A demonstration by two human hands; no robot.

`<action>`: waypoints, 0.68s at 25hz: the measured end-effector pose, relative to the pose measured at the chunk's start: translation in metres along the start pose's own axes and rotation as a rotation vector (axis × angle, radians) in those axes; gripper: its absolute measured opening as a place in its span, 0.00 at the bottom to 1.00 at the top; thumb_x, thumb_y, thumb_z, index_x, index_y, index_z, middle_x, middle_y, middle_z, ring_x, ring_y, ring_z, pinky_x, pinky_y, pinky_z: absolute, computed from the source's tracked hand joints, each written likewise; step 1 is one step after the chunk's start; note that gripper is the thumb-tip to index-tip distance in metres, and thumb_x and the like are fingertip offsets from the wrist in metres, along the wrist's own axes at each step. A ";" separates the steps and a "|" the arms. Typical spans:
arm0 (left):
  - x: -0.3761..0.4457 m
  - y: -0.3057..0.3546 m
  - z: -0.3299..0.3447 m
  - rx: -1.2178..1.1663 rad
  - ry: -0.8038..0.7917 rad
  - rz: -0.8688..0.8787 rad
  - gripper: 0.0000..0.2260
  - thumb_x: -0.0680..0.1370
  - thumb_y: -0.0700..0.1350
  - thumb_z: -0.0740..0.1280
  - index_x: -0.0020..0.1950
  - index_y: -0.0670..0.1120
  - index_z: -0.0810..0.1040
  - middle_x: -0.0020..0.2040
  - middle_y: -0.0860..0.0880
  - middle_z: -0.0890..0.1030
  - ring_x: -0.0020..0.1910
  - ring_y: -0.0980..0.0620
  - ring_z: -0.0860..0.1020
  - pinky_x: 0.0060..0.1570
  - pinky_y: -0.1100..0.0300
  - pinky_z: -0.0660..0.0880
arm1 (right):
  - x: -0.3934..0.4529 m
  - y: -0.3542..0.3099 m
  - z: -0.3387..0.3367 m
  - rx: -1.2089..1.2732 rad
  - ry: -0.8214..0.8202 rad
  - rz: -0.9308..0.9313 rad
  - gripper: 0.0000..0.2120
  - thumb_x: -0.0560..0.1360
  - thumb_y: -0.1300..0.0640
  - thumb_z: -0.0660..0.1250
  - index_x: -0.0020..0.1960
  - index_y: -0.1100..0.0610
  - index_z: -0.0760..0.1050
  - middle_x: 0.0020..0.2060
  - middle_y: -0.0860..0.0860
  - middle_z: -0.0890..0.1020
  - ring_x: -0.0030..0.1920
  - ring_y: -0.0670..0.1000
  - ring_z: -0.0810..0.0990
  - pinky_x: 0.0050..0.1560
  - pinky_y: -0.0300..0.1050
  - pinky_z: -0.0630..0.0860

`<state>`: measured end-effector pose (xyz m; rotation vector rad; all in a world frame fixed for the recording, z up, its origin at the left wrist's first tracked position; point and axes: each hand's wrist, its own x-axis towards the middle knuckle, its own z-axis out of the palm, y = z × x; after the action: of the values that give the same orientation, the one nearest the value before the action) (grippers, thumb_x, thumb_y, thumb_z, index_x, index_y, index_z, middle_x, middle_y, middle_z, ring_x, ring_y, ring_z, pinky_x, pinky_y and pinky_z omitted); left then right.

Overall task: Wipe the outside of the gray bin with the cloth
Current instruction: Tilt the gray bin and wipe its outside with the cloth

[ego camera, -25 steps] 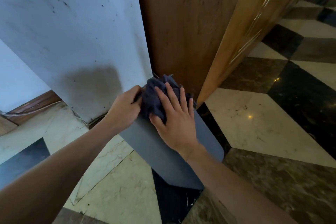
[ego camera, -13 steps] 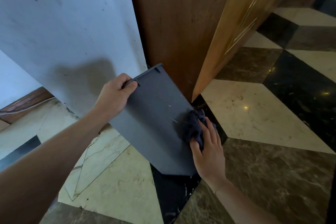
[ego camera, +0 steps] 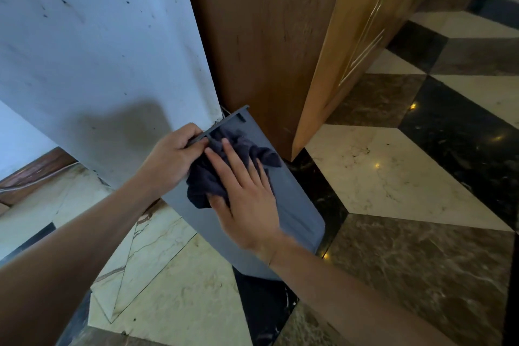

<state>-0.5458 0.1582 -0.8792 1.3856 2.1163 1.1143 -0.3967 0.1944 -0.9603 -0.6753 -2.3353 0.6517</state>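
Observation:
The gray bin [ego camera: 297,205] stands on the floor in the corner between a white wall and a wooden panel, its flat outer side facing me. My left hand [ego camera: 171,160] grips the bin's top rim at its left end. My right hand [ego camera: 247,202] lies flat on a crumpled dark cloth [ego camera: 222,168], pressing it against the upper part of the bin's side, just below the rim. The bin's inside and its far sides are hidden.
A scuffed white wall [ego camera: 98,50] rises on the left, and a brown wooden panel [ego camera: 258,22] stands right behind the bin. An open wooden door [ego camera: 345,45] juts out to the right. The floor [ego camera: 393,177] is polished marble in cream, brown and black.
My right hand has slid the cloth from the bin's lower right side back up to just under the rim. My left hand has kept its grip on the rim.

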 end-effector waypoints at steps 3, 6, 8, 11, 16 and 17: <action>-0.004 -0.018 -0.011 -0.029 0.061 -0.054 0.09 0.76 0.48 0.64 0.43 0.42 0.75 0.36 0.40 0.75 0.37 0.47 0.72 0.40 0.53 0.66 | 0.005 0.024 -0.002 -0.023 -0.048 0.031 0.28 0.81 0.46 0.54 0.79 0.42 0.53 0.80 0.45 0.56 0.79 0.52 0.55 0.78 0.53 0.49; -0.009 -0.035 -0.017 0.000 0.182 -0.152 0.10 0.76 0.51 0.63 0.42 0.44 0.74 0.35 0.45 0.72 0.36 0.49 0.69 0.38 0.54 0.63 | 0.000 0.060 -0.008 0.010 -0.096 0.242 0.26 0.82 0.46 0.51 0.79 0.41 0.54 0.80 0.44 0.58 0.79 0.50 0.55 0.77 0.53 0.52; -0.010 -0.040 -0.017 0.021 0.246 -0.214 0.10 0.77 0.51 0.63 0.43 0.45 0.75 0.36 0.46 0.73 0.36 0.49 0.69 0.37 0.55 0.64 | -0.019 0.080 -0.014 0.015 -0.109 0.312 0.26 0.82 0.47 0.51 0.80 0.41 0.54 0.79 0.42 0.58 0.78 0.48 0.55 0.77 0.53 0.55; -0.003 -0.031 -0.010 0.106 0.267 -0.206 0.09 0.78 0.50 0.63 0.44 0.47 0.76 0.34 0.50 0.73 0.33 0.52 0.70 0.33 0.56 0.64 | -0.055 0.087 -0.016 0.056 -0.050 0.392 0.27 0.81 0.46 0.51 0.79 0.40 0.54 0.79 0.39 0.57 0.79 0.44 0.53 0.77 0.54 0.56; 0.005 -0.014 -0.001 0.178 0.221 -0.147 0.07 0.79 0.49 0.62 0.44 0.48 0.76 0.30 0.51 0.71 0.32 0.49 0.69 0.31 0.56 0.63 | -0.103 0.051 -0.011 0.061 -0.008 0.372 0.27 0.81 0.45 0.49 0.79 0.38 0.50 0.80 0.40 0.54 0.80 0.44 0.48 0.78 0.56 0.52; 0.004 -0.010 0.000 0.177 0.188 -0.128 0.07 0.79 0.49 0.62 0.44 0.48 0.75 0.31 0.50 0.71 0.31 0.50 0.69 0.31 0.56 0.63 | -0.104 0.041 -0.009 0.041 -0.029 0.316 0.27 0.81 0.45 0.50 0.79 0.37 0.49 0.80 0.40 0.53 0.80 0.46 0.49 0.79 0.54 0.50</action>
<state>-0.5538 0.1601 -0.8865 1.2395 2.4527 1.0648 -0.3075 0.1648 -1.0220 -1.0342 -2.2540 0.8506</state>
